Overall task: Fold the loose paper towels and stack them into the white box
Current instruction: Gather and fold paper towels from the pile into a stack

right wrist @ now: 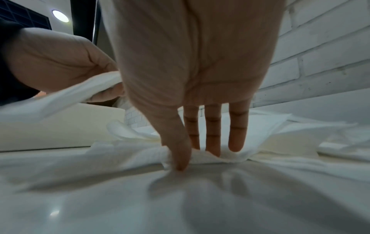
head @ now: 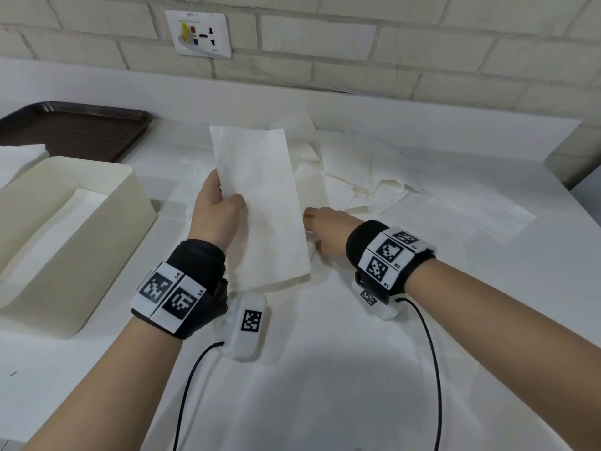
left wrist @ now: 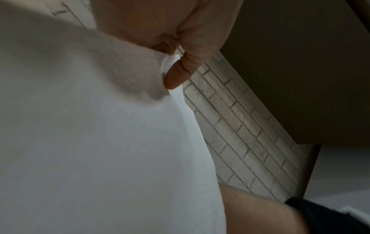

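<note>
**Paper towels: placing the folded one while picking up the next**

The folded paper towel is a long narrow rectangle held clear of the counter, just right of the white box, which sits at the left of the counter with a white sheet already lying inside. The left hand grips this towel at its left edge, thumb on the upper face and fingers behind. The loose paper towels lie crumpled and overlapping on the counter behind and to the right.

The right hand reaches down to the nearest loose towel; its thumb and fingertips close on a raised fold, fingers nearly straight.

Recommended procedure, judged from this arrangement:

1. Keep the left-hand grip near the towel's mid-length, so both ends hang evenly and the fold does not open.
2. Lower the towel flat into the box, long side aligned with the box's long side.
3. Pinch one layer only with the right hand; the sheets overlap and a second may follow.
4. Lift slowly. Thin paper tears readily.
</note>
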The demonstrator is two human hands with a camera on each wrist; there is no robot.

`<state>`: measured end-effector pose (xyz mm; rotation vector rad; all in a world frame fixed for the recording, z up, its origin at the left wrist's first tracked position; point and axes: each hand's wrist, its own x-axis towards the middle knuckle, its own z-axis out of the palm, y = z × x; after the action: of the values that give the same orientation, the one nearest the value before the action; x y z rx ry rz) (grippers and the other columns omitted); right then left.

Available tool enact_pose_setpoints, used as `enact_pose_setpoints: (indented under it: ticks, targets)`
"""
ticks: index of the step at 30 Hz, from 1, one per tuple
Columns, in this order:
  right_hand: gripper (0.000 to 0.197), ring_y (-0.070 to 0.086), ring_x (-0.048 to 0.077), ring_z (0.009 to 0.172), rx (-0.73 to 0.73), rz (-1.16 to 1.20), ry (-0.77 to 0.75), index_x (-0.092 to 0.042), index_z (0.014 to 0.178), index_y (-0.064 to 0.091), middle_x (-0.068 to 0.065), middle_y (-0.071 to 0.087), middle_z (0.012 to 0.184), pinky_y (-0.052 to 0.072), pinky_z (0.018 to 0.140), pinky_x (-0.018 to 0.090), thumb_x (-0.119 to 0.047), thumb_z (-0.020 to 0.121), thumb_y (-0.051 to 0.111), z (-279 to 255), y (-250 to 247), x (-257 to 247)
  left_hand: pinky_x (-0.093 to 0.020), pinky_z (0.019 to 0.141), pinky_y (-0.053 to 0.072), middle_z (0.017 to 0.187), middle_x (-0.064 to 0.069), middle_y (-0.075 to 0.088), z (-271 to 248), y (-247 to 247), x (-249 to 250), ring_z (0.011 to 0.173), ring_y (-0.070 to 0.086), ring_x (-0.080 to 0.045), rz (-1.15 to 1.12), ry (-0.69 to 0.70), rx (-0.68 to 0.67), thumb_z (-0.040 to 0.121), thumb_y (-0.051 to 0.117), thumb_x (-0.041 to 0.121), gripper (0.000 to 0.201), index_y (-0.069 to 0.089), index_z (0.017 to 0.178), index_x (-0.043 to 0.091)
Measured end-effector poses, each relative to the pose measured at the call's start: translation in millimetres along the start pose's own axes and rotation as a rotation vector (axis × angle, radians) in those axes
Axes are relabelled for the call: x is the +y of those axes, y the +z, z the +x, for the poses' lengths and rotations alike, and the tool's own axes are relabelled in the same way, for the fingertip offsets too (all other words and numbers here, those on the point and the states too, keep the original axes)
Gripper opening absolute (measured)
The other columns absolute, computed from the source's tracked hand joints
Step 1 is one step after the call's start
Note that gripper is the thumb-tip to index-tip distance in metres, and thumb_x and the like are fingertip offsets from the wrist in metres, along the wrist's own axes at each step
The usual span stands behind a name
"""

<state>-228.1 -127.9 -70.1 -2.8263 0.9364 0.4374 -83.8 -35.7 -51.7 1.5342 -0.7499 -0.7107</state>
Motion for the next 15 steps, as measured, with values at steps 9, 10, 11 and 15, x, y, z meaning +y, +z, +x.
enact_pose_setpoints:
  ticks: [9,10,11,15]
  targets:
    - [0.029,0.050,0.026,0.110,0.107,0.053,-0.009,-0.011,0.119,0.056,0.007,0.053,0.116,0.035,0.091,0.033,-0.019,0.096,0.041,7.3,-4.0,6.7,-0.041,0.084,0.048,0.107,-0.009,0.059,4.7,-4.0,-5.0,0.096,0.057,-0.028,0.000,0.000,0.003,0.080,0.037,-0.010,0.048,0.052,0.119,0.012]
    - [0.026,0.053,0.027,0.105,0.127,0.133,-0.001,-0.007,0.111,0.059,0.009,0.057,0.111,0.036,0.088,0.034,-0.021,0.095,0.043,6.6,-5.4,8.8,-0.040,0.083,0.047,0.107,-0.009,0.060,5.6,-5.7,-4.8,0.095,0.057,-0.027,-0.008,-0.001,0.011,0.080,0.037,-0.011,0.048,0.052,0.120,0.011]
    - [0.025,0.055,0.028,0.102,0.151,0.246,0.010,-0.005,0.104,0.061,0.010,0.060,0.106,0.038,0.087,0.034,-0.023,0.095,0.046,5.2,-6.6,11.3,-0.039,0.081,0.047,0.107,-0.008,0.060,6.9,-8.0,-4.8,0.094,0.057,-0.027,-0.018,-0.004,0.023,0.080,0.037,-0.011,0.049,0.052,0.121,0.011]
    - [0.024,0.059,0.021,0.101,0.284,0.643,0.025,-0.010,0.104,0.069,0.008,0.068,0.105,0.043,0.091,0.030,-0.024,0.094,0.051,-5.9,-11.5,20.0,-0.031,0.075,0.048,0.098,-0.003,0.061,10.9,-17.0,-5.2,0.086,0.058,-0.021,-0.056,-0.011,0.065,0.080,0.037,-0.011,0.048,0.051,0.120,0.011]
